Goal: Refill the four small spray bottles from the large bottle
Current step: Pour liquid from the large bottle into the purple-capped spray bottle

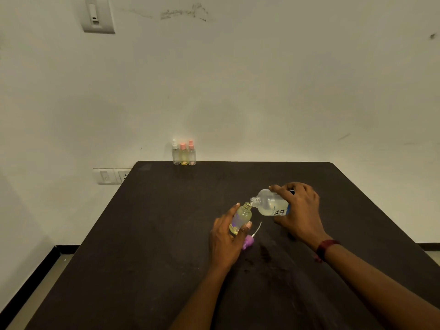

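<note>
My left hand grips an uncapped small spray bottle with yellowish liquid, tilted slightly right. My right hand holds the large clear bottle tipped on its side, its open neck touching the small bottle's mouth. The small bottle's purple spray cap with its white dip tube lies on the table just right of my left hand. Three capped small spray bottles stand in a row at the table's far edge: one with a white cap, two with pink caps.
The dark table fills the lower view and stands against a white wall. Wall sockets sit left of the table's far corner. A dark band circles my right wrist. Floor shows at the lower left.
</note>
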